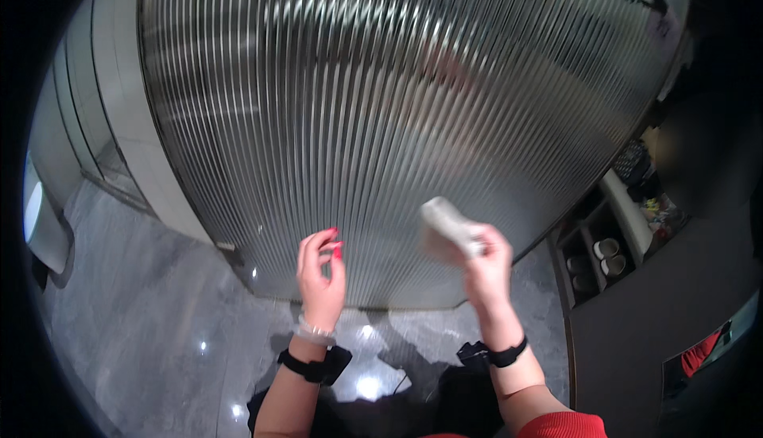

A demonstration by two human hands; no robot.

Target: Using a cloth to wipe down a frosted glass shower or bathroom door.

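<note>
A folded whitish cloth [450,226], blurred at its edges, is pinched in the fingers of my right hand [490,268]. Behind it stands a large fluted glass panel [357,158]; whether the cloth touches the glass I cannot tell. My left hand [322,271] hangs in front of the panel's lower part, its red-nailed fingers half curled and apart, with nothing in them. Both wrists wear black straps, and the left one also carries a pale bracelet [316,332].
Grey glossy floor tiles [155,295] lie below. At the right, a shoe cabinet [614,229] holds pairs of shoes [609,258], with assorted items on top. A white rounded fixture [47,229] stands at the far left, beside a pale wall strip [140,134].
</note>
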